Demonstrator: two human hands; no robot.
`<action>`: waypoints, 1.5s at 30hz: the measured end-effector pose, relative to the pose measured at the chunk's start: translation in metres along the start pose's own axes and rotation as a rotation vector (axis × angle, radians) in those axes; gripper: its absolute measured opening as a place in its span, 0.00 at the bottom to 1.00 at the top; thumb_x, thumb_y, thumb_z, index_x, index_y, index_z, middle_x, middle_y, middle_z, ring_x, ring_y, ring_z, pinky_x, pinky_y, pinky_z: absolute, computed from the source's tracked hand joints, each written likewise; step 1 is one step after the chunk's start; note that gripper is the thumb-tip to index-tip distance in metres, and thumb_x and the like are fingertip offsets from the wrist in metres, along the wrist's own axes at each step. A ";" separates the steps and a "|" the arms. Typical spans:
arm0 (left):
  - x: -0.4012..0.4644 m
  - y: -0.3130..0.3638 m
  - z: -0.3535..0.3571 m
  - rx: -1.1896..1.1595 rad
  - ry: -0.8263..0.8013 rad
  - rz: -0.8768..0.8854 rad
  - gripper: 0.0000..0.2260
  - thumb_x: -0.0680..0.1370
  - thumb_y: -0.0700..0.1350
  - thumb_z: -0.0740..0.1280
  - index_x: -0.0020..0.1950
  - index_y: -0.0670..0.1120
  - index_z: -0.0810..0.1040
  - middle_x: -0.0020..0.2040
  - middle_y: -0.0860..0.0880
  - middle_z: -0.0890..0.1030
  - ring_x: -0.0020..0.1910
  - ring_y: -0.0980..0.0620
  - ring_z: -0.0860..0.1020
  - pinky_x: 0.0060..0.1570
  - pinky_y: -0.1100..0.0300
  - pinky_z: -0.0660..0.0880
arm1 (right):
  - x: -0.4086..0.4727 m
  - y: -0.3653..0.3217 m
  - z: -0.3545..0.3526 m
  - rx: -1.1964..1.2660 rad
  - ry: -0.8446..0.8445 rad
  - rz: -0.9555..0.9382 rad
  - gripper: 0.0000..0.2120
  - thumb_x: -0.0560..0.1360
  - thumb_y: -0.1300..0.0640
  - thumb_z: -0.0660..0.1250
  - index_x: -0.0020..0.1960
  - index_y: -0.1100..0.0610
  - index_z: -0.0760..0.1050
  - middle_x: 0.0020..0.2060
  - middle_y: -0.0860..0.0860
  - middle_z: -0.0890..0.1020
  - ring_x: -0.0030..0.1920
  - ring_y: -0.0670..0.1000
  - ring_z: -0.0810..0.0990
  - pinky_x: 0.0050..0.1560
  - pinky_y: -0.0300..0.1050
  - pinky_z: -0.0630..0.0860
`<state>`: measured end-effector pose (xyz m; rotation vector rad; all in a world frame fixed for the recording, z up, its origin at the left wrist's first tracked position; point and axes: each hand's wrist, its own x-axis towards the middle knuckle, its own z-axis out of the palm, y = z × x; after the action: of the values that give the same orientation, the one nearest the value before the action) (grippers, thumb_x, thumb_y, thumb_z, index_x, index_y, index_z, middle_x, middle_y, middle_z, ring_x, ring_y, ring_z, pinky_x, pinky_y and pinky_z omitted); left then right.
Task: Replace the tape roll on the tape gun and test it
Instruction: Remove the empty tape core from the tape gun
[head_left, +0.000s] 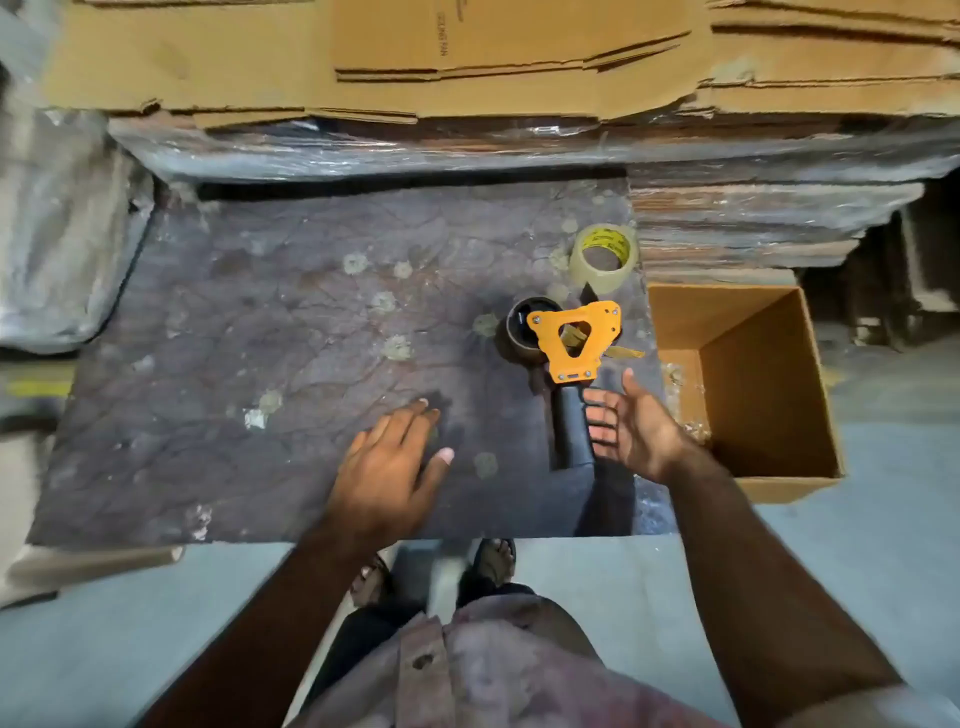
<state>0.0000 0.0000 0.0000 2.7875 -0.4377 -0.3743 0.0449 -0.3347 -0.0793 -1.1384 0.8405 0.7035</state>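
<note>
The left hand (387, 457) lay spread and empty on the dark surface (234, 338). Right of it lay the tape gun (569, 353), which looked rigid and fairly light, its black handle (571, 431) the natural grip. The right hand (631, 423) was spread beside that handle, grasping nothing. The fresh tape roll (604, 258), probably slick, sat beyond.

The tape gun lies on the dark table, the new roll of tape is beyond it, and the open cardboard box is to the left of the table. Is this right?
Not quite. The head view shows the open cardboard box to the right of the table, not the left. The tape gun and the new roll of tape are as you say.
</note>
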 end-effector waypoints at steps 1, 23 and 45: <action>-0.001 -0.002 -0.001 -0.009 -0.011 -0.021 0.27 0.81 0.61 0.52 0.74 0.48 0.70 0.75 0.48 0.71 0.72 0.47 0.70 0.68 0.48 0.70 | 0.000 -0.002 0.005 -0.001 -0.004 0.024 0.34 0.79 0.30 0.44 0.62 0.54 0.75 0.47 0.51 0.80 0.46 0.52 0.78 0.49 0.50 0.71; -0.022 -0.009 -0.016 0.082 0.001 0.062 0.28 0.82 0.63 0.50 0.74 0.47 0.69 0.73 0.50 0.72 0.70 0.49 0.71 0.69 0.50 0.71 | -0.022 -0.002 0.073 0.322 -0.271 -0.071 0.19 0.67 0.52 0.58 0.50 0.62 0.76 0.39 0.56 0.79 0.38 0.56 0.79 0.45 0.51 0.75; 0.005 -0.103 -0.152 -1.668 -0.011 -0.247 0.16 0.78 0.58 0.65 0.51 0.48 0.83 0.50 0.47 0.87 0.51 0.47 0.84 0.60 0.49 0.75 | -0.151 0.027 0.287 0.391 -1.233 -0.129 0.13 0.70 0.48 0.61 0.39 0.54 0.60 0.23 0.49 0.65 0.16 0.45 0.59 0.22 0.38 0.67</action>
<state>0.0761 0.1295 0.1054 1.1844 0.2144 -0.4718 0.0043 -0.0604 0.0916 -0.2504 -0.1585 0.9023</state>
